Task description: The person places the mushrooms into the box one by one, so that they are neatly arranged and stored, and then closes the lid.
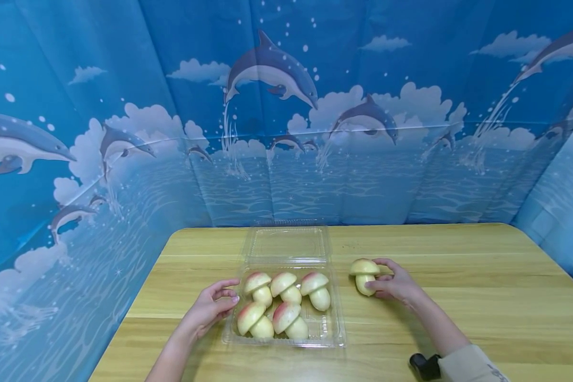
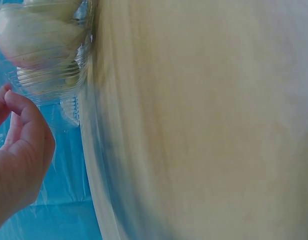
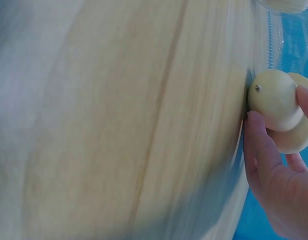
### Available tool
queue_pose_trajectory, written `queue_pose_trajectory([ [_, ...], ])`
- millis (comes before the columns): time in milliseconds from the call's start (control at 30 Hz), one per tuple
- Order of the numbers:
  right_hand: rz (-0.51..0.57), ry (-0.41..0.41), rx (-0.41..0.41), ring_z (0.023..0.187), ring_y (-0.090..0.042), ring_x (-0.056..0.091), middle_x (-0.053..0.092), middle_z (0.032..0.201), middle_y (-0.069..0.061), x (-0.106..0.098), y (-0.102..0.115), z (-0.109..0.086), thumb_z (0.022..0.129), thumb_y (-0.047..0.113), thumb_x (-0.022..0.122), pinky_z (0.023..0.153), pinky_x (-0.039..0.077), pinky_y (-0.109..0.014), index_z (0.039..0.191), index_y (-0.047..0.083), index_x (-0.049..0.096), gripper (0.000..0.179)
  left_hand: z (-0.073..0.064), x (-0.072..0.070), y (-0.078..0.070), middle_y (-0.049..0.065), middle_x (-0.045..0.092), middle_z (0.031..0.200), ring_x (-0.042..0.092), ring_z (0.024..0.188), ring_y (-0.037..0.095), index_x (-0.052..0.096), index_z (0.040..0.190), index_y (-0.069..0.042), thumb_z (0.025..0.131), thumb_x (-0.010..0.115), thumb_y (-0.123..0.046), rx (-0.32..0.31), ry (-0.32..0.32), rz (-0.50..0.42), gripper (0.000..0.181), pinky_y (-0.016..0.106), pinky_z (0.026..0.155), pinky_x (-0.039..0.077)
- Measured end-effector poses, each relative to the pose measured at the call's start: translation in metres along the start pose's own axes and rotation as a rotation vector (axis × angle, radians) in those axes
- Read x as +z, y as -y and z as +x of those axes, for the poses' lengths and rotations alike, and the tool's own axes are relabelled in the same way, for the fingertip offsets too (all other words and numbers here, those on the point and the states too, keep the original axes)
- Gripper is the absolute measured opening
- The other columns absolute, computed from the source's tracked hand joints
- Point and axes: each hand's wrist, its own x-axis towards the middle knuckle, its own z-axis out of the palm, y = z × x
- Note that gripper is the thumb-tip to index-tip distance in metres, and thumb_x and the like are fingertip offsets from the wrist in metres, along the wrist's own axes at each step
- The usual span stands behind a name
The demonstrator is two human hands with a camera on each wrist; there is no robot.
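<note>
A pale yellow toy-like mushroom (image 1: 364,276) stands on the table right of a clear plastic clamshell box (image 1: 336,331). My right hand (image 1: 395,282) grips it from the right, thumb on the stem and fingers by the cap. In the right wrist view the stem's rounded end (image 3: 275,100) faces the camera, with a small dark spot on it. Several similar mushrooms (image 1: 286,318) with reddish-tinged caps lie in the box in two rows, tilted. At the box's left side my left hand (image 1: 210,307) has relaxed, lightly bent fingers, the fingertips right at the wall.
The box's transparent lid (image 1: 288,244) is folded back flat toward the far side of the wooden table (image 1: 482,297). A blue dolphin-print curtain (image 1: 267,175) hangs behind and beside it. A black object (image 1: 425,366) lies by the right sleeve.
</note>
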Motion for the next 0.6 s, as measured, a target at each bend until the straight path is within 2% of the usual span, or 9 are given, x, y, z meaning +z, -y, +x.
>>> queue_pose_trajectory([
  [600,0.009,0.021,0.007,0.078,-0.017,0.063,0.061,0.095,-0.014,0.0099,0.0065,-0.0023,0.08,0.005,0.071,0.071,0.054,-0.034,0.141,-0.002,0.024,0.078,0.0004,-0.0001,0.0,0.005,0.05,0.097,0.052,0.073,0.008,0.039,0.134,0.006,0.085,0.061,-0.001,-0.002,0.0,-0.002,0.054,0.019,0.065,0.046],
])
